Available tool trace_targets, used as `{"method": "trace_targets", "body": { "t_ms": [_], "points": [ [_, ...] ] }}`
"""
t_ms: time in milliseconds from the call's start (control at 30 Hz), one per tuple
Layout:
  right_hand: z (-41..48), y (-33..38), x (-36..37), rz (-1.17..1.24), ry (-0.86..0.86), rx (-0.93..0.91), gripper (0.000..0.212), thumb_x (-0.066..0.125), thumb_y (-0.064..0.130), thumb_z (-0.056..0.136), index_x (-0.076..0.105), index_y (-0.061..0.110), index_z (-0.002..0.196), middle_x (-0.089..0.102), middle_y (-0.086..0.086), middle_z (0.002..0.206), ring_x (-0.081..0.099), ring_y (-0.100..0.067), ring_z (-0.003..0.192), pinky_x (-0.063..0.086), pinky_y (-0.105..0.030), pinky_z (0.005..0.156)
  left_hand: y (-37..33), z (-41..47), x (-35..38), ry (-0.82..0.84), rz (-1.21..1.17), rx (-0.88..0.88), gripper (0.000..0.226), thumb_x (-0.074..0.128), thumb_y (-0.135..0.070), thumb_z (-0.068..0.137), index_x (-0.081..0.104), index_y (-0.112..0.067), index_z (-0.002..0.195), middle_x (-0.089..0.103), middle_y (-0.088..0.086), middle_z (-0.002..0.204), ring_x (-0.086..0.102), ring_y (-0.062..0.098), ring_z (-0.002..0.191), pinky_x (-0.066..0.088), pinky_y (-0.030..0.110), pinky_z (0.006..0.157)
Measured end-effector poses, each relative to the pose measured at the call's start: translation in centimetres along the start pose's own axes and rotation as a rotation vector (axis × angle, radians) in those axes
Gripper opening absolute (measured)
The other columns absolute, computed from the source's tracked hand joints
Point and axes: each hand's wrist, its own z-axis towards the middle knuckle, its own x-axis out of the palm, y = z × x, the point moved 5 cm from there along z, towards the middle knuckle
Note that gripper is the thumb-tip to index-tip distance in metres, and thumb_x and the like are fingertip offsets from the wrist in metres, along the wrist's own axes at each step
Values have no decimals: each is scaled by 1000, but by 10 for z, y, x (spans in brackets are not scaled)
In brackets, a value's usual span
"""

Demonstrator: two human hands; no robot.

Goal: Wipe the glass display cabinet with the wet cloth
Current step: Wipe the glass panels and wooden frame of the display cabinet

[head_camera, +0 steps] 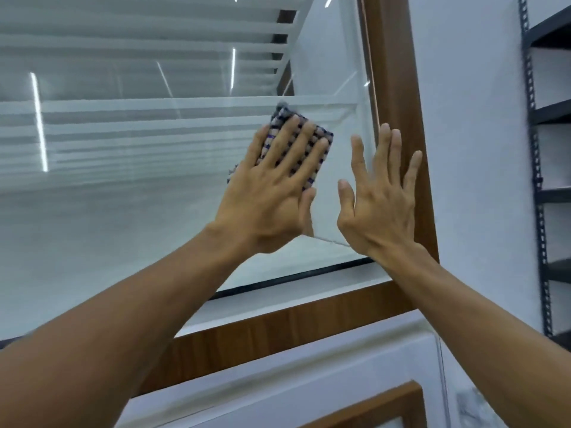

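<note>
My left hand lay flat with the fingers straight and slightly spread, pressing a folded purple-and-beige checked cloth against the clear glass pane of the display cabinet. The cloth sat under my fingers, and its edges showed past my fingertips toward 12 and 1 o'clock, with a frayed corner at 9 o'clock by the knuckles. It was on the right part of the pane, near the upright brown wooden frame.

At 3 o'clock from the left hand, just beside it but apart, my right hand was wide open and held nothing. Its fingers were straight and fanned, the palm faced the glass, and the ring and little fingers overlapped the wooden frame. I could not tell how firmly it touched.

Further toward 3 o'clock were a white wall and black perforated metal shelving. At 6 o'clock a white lower panel ran below the frame.
</note>
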Motion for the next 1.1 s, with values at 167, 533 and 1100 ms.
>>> {"method": "trace_targets", "body": {
  "t_ms": [167, 533, 1100],
  "points": [
    [-54, -28, 4, 89, -30, 81, 74, 29, 39, 100, 6, 7, 163, -2, -13, 172, -6, -30, 159, 6, -56, 127, -54, 55, 5, 21, -14, 23, 66, 12, -45, 108, -8, -16, 164, -14, 10, 172, -17, 27, 158, -13, 49, 128],
    [-129, -22, 12, 374, -112, 339, 82, 42, 39, 98, 9, -1, 161, 3, -14, 171, -3, -23, 159, 1, -46, 130, -57, 14, 15, 87, 50, 418, 62, 12, -46, 108, 10, -22, 165, 8, 7, 172, 1, 28, 160, 3, 53, 129],
    [-140, -19, 13, 331, -139, 437, 72, 32, 39, 104, 10, 0, 161, 6, -15, 171, 0, -25, 159, 4, -49, 129, -89, -5, 22, 190, -7, 705, 60, 8, -44, 109, 7, -27, 166, 3, 1, 173, -4, 24, 160, 1, 50, 130]
  ]
}}
